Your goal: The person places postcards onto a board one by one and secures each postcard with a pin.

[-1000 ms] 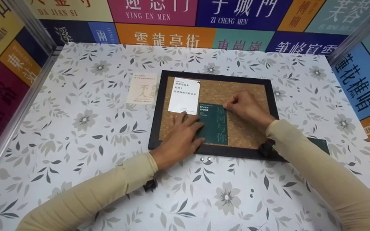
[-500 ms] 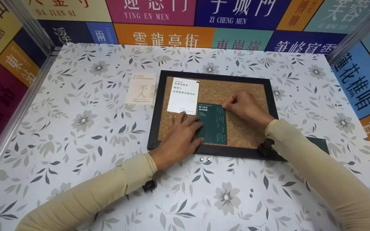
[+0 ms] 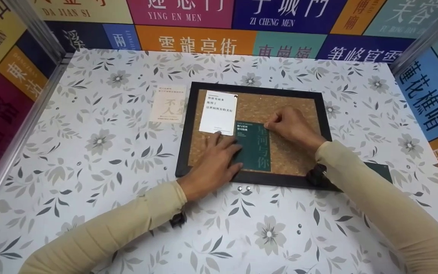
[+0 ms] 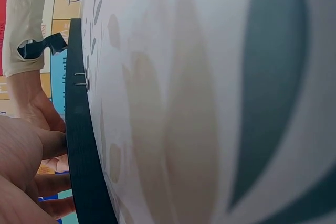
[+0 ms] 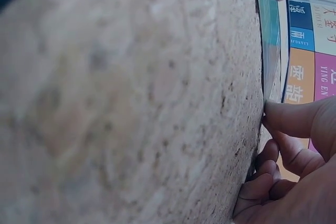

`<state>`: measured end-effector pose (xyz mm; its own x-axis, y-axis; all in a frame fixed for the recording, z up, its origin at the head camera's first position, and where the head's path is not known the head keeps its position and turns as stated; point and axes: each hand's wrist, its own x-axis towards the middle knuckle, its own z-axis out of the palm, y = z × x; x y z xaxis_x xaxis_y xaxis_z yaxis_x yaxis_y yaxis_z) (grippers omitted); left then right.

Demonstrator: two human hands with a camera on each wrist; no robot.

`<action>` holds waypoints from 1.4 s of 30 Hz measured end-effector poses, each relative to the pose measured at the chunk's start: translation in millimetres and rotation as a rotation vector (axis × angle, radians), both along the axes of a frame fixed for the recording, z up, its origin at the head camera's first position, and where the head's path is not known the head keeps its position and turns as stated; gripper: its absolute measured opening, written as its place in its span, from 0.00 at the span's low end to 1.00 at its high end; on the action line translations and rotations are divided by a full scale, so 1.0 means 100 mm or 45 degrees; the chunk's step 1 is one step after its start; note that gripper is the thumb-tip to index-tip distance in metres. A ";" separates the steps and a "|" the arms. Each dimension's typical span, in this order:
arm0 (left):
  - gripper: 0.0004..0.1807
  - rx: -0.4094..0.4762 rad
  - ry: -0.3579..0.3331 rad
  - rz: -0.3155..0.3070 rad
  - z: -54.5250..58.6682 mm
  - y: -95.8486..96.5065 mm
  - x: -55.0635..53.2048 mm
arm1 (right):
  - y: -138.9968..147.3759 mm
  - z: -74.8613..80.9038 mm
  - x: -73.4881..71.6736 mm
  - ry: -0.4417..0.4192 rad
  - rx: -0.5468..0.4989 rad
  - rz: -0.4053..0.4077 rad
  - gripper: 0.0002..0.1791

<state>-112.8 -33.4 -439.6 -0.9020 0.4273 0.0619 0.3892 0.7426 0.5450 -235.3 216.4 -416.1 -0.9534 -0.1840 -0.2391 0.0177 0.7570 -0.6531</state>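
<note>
My left hand [image 3: 211, 165] rests on the cork board [image 3: 291, 156] with fingers spread, the index fingertip at the lower edge of a pinned white card [image 3: 218, 114] and the others over the left side of a dark green card [image 3: 253, 146]. My right hand [image 3: 291, 125] pinches thumb and index finger together at the green card's top right corner; its other fingers are curled against the cork in the right wrist view. Between those fingertips the contents are hidden, and I cannot tell a tack from the card's corner. A round tack head [image 3: 235, 96] shows on the white card's top right corner.
Two silver thumbtacks [image 3: 244, 188] lie points up by the frame's front edge. Two more dots like tack heads [image 3: 299, 228] are nearer me. A beige card [image 3: 169, 104] lies left of the black frame [image 3: 257, 86], and another green card [image 3: 380, 171] sits partly behind my right sleeve.
</note>
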 end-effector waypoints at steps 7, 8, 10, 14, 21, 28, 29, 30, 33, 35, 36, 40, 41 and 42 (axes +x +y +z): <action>0.31 -0.010 0.004 0.002 0.00 0.00 -0.01 | 0.00 0.00 -0.01 -0.007 0.021 -0.010 0.08; 0.31 -0.011 0.003 0.003 0.00 0.00 -0.01 | 0.00 0.00 -0.01 -0.006 0.021 -0.006 0.08; 0.31 -0.008 -0.002 0.003 0.00 0.00 0.00 | 0.00 0.00 0.00 0.001 0.015 0.004 0.09; 0.30 0.004 -0.013 0.003 0.00 0.01 0.00 | 0.01 -0.01 0.01 0.024 -0.005 0.023 0.10; 0.30 0.007 -0.018 0.004 0.01 0.01 0.00 | 0.03 0.00 0.02 0.034 -0.009 0.031 0.09; 0.31 0.001 -0.014 0.004 0.00 0.01 0.00 | 0.03 -0.02 0.00 0.039 -0.018 0.048 0.09; 0.31 -0.002 -0.016 0.004 0.00 0.01 0.00 | 0.04 -0.03 0.00 0.038 -0.019 0.051 0.08; 0.31 -0.004 -0.015 0.006 0.00 0.01 0.00 | 0.04 -0.03 0.00 0.039 -0.019 0.053 0.08; 0.31 -0.014 -0.013 0.011 0.00 0.01 0.00 | 0.04 -0.03 0.00 0.042 -0.017 0.059 0.08; 0.31 -0.018 -0.010 0.014 0.00 0.01 0.00 | 0.04 -0.03 0.00 0.043 -0.020 0.062 0.08; 0.31 -0.018 -0.008 0.015 -0.01 0.01 0.00 | 0.04 -0.03 0.00 0.043 -0.024 0.061 0.08; 0.31 -0.021 0.000 0.013 -0.01 0.01 0.00 | 0.05 -0.02 0.00 0.051 -0.040 0.072 0.08; 0.31 -0.023 0.005 0.011 -0.01 0.01 -0.01 | 0.05 -0.02 0.01 0.055 -0.039 0.080 0.08; 0.31 -0.026 0.010 0.010 -0.01 0.01 -0.01 | 0.06 -0.02 0.01 0.057 -0.042 0.088 0.08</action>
